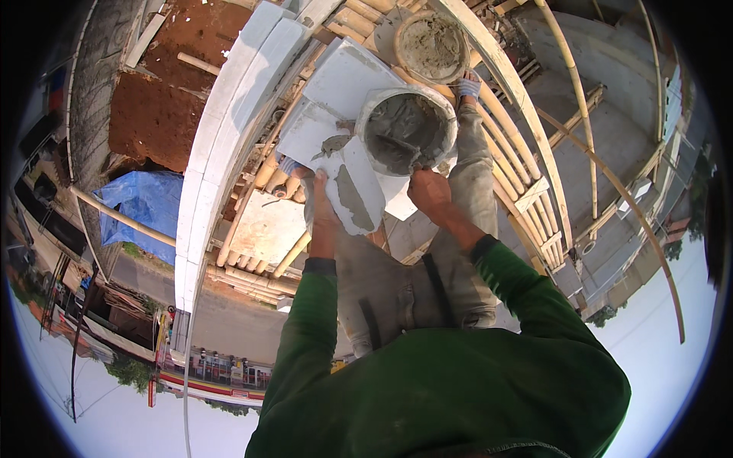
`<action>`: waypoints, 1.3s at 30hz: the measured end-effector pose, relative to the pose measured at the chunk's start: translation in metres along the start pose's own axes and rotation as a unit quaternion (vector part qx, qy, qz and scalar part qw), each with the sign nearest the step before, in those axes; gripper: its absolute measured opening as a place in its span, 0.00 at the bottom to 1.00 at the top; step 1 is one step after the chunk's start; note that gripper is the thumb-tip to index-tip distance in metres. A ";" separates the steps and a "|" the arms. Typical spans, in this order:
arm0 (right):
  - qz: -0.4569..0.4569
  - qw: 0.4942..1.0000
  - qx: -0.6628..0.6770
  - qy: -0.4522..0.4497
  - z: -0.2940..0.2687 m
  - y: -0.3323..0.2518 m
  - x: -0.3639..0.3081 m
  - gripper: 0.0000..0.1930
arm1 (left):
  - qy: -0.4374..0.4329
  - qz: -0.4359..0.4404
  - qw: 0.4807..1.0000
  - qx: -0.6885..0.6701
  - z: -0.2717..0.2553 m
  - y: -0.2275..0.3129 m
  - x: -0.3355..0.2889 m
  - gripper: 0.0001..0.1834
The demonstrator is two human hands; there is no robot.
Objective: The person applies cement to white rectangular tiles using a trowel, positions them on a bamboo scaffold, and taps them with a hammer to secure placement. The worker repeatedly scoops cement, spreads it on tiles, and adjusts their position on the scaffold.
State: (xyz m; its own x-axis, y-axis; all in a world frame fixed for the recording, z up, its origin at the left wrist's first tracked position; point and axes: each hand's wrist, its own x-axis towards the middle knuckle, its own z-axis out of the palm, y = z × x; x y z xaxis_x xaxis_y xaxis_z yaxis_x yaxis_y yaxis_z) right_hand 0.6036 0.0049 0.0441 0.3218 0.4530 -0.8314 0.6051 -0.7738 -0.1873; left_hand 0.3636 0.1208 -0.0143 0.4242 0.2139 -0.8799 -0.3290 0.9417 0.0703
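My left hand [324, 202] grips the left edge of a white block [370, 172], its thumb on top and its other fingers hidden. A long patch of grey mortar [353, 200] lies on that block. Closed in a fist, my right hand [430, 191] is at the near rim of a round bucket [382, 93]. It appears to hold a trowel [397, 150], whose mortar-coated blade lies in the bucket; the handle is mostly hidden by the hand. Wet grey mortar [408, 122] partly fills the bucket. More white blocks [351, 72] lie left of the bucket, one smeared with mortar.
Beyond the mortar bucket stands a second bucket [463, 65] with a drier, tan mix. Bamboo poles [504, 153] form the platform under me. A pale block wall [217, 145] curves along the left. A blue tarp [145, 206] and red soil [153, 114] are below it.
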 end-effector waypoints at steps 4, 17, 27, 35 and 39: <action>0.033 0.994 0.103 -0.018 -0.006 -0.016 -0.011 0.16 | 0.009 0.029 0.997 0.068 0.010 0.007 0.003 0.42; 0.019 0.967 0.238 0.083 0.053 0.000 0.053 0.22 | 0.058 0.042 0.994 0.085 0.015 0.005 0.009 0.42; -0.076 0.934 0.350 -0.004 -0.010 0.056 -0.010 0.18 | -0.016 0.092 0.980 0.176 0.013 0.027 0.023 0.38; -0.386 0.881 0.155 0.225 -0.053 0.049 -0.028 0.24 | -0.075 0.078 0.961 0.254 0.123 0.062 -0.015 0.43; -0.420 0.859 0.039 0.289 -0.063 0.028 0.020 0.29 | -0.149 0.072 0.955 0.247 0.161 0.063 -0.025 0.43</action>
State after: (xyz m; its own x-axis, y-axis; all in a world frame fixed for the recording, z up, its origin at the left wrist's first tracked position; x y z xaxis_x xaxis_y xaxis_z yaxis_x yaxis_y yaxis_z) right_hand 0.6729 0.0200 0.0545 0.1170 0.9931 0.0089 0.7571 -0.0834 -0.6479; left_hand 0.4685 0.2172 0.0878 0.6495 0.3455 -0.6773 0.0048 0.8889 0.4581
